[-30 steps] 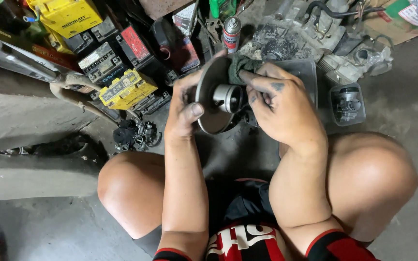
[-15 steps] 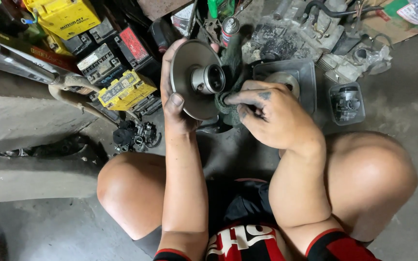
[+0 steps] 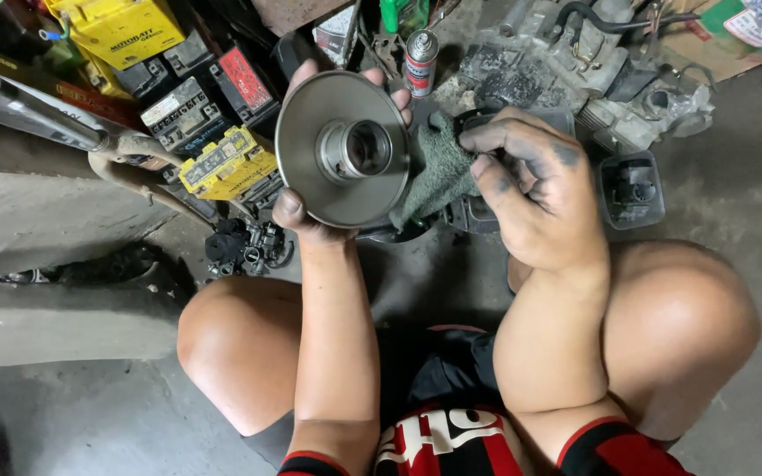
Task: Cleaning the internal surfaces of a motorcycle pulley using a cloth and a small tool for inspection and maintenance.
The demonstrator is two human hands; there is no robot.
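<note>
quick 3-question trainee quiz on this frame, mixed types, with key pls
1. True or false: the left hand holds the round metal disc by its rim.
2. What does the right hand grip? A) spray can B) grey-green rag C) yellow battery
3. Fill in: the rag touches the disc at its ____ edge, as seen in the picture.

Key: 1 true. 2 B. 3 right. The spray can stands untouched on the floor beyond the disc, and the yellow battery lies to the picture's left.
</note>
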